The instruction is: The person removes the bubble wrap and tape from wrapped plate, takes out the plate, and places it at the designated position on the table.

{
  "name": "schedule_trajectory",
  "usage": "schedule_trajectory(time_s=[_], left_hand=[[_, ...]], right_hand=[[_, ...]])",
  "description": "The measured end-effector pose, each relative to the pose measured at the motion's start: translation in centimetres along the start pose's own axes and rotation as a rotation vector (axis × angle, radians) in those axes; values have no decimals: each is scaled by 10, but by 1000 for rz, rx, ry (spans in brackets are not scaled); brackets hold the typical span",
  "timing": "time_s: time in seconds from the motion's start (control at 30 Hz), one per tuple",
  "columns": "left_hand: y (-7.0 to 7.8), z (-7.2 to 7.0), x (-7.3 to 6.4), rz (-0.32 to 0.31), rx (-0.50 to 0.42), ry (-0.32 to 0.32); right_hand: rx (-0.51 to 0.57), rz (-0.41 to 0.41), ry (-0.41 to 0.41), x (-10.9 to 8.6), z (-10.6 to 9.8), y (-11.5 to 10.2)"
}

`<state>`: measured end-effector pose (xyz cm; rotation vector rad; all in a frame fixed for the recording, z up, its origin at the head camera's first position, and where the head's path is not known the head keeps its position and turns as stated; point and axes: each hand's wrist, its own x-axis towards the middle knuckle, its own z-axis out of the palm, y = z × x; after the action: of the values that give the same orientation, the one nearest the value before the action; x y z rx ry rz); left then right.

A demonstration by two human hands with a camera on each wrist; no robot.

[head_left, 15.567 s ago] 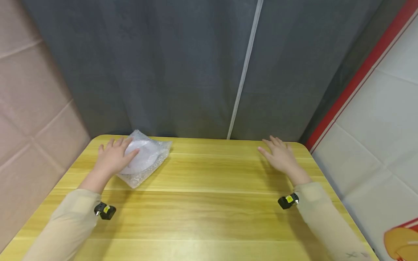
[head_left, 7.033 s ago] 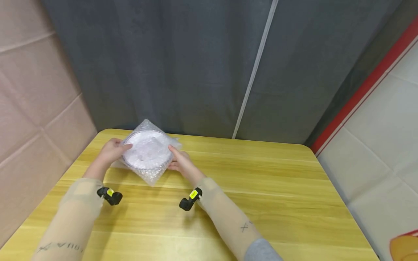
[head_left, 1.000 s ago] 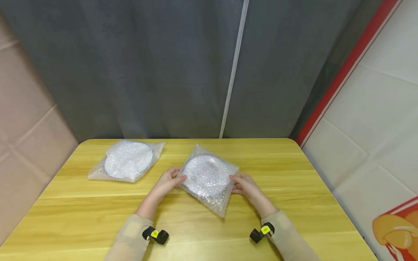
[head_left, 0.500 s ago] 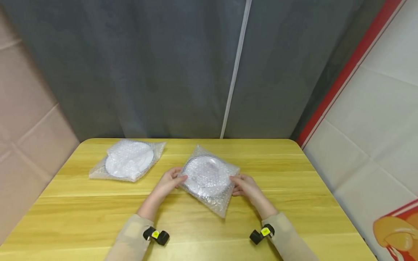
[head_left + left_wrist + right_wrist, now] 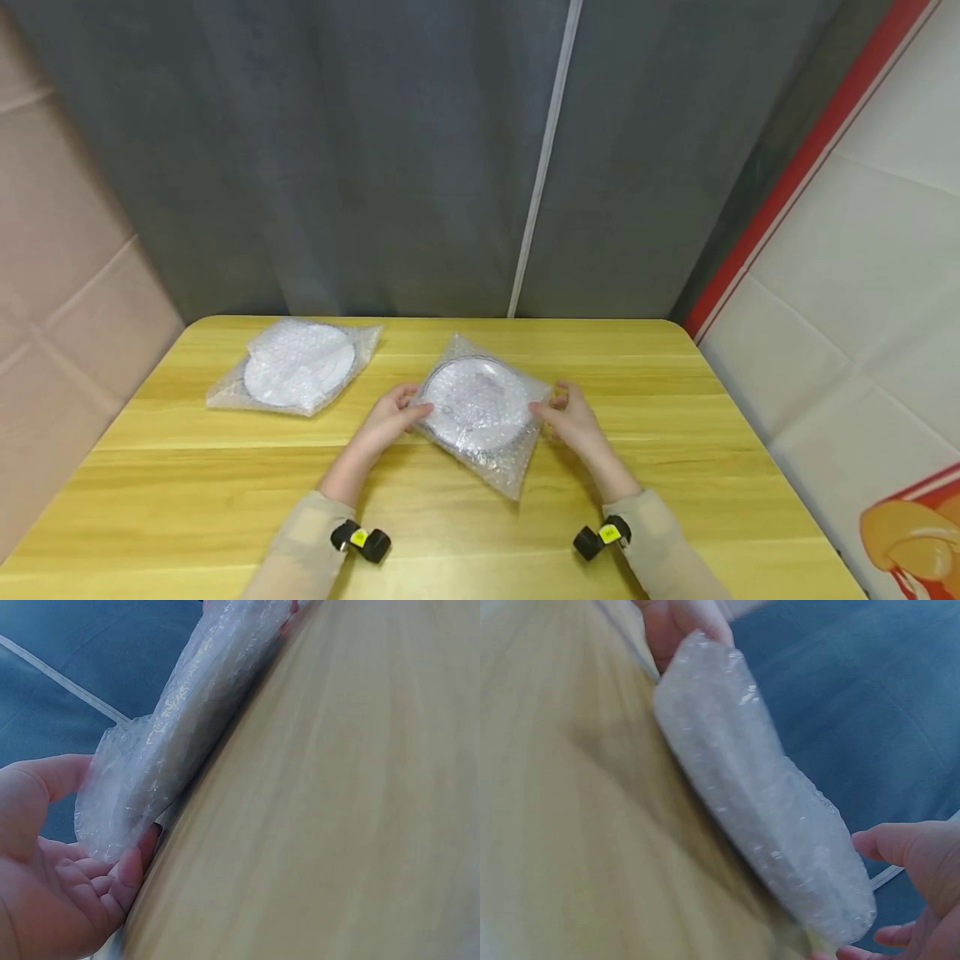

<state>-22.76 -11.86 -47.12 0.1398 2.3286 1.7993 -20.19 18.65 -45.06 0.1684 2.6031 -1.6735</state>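
Observation:
A pale round plate in bubble wrap [image 5: 480, 404] lies at the middle of the table, its wrap corners sticking out. My left hand [image 5: 386, 421] pinches its left edge, thumb on top and fingers below, as the left wrist view also shows on the bubble wrap [image 5: 131, 787]. At the opposite edge, the thumb of my right hand [image 5: 573, 421] touches the wrap while the other fingers stand spread away from it. In the right wrist view, the right hand [image 5: 930, 885] is loosely around the wrapped corner.
A second bubble-wrapped plate [image 5: 300, 367] lies at the back left of the wooden table [image 5: 187, 500]. A dark grey curtain [image 5: 360, 167] hangs behind the far edge. Pale walls stand at the left and right sides.
A wrapped plate has gone from the back left to the middle, held by both hands; another now shows at the back left. Just now the right fingers have loosened and moved outward.

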Motion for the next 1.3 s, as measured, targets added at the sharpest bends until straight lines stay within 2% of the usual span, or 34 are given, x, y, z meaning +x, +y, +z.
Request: schedule_trajectory(time_s=[0.13,0.3,0.47,0.63,0.77,0.93,1.03,1.27,1.3], left_hand=[[0,0,1,4,-11,-4],[-1,0,1,38,-49,-28],[-1,0,0,50,-63,-38],[1,0,0,41,-50,-38],[12,-1,-7,44,-45,-48],[34,0,-20,50,-16,-60],[38,1,-22,48,-10,-56],[-1,1,-2,50,-22,-22],[-1,1,-1,53,-26,-22]], right_hand=[[-107,-87,12,2,-6,-8],[-161,-177,4,2,-10,-20],[-204,-253,-34,-1,-9,-32],[-226,-343,-115,-4,-6,-41],[-280,-422,-205,-6,-4,-49],[-297,-469,-307,-9,0,-59],[-295,-493,-341,-9,4,-62],[-356,-604,-381,-12,21,-69],[-379,-614,-388,-13,24,-70]])
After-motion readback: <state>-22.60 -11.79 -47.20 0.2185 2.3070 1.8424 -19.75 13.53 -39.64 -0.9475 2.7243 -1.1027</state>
